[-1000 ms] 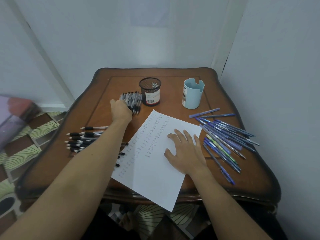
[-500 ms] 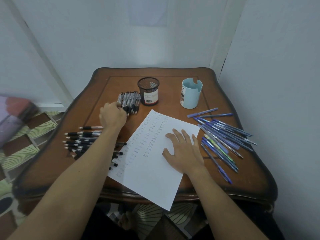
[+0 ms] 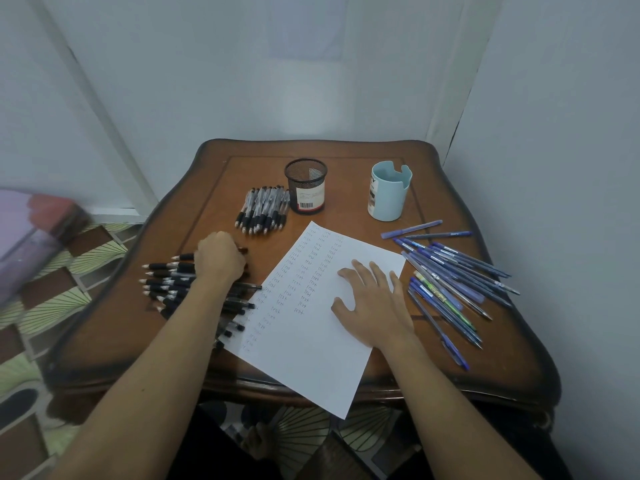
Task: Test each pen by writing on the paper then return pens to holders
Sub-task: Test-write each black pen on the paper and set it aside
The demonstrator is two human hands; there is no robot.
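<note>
Left hand drawn back from the clear-barrelled pen bundle beside the mesh holder, now down over the near-left pile of black pens. Knuckles up, fingers curled under; a dark pen end showing just past the knuckles, but cannot tell whether gripped or merely lying beneath. Forearm crossing the pile, hiding its middle.

Right hand unmoved: flat on the paper, fingers spread wide, palm down, nothing held, pinning the sheet.

Paper lying at a slant in the table's centre, near corner overhanging the front edge. Left part filled with columns of small handwritten words; right part bare.

Black mesh holder upright at the back, centre-left, white barcode label facing front, apparently empty. Clear-barrelled bundle just to its left, touching or nearly so, tips pointing toward the viewer.

Light blue holder upright at the back right, rim notched, no pens visible inside.

Blue pens scattered in a loose fan along the right side of the wooden table, just beside the paper's right edge; one green-marked pen among them.
</note>
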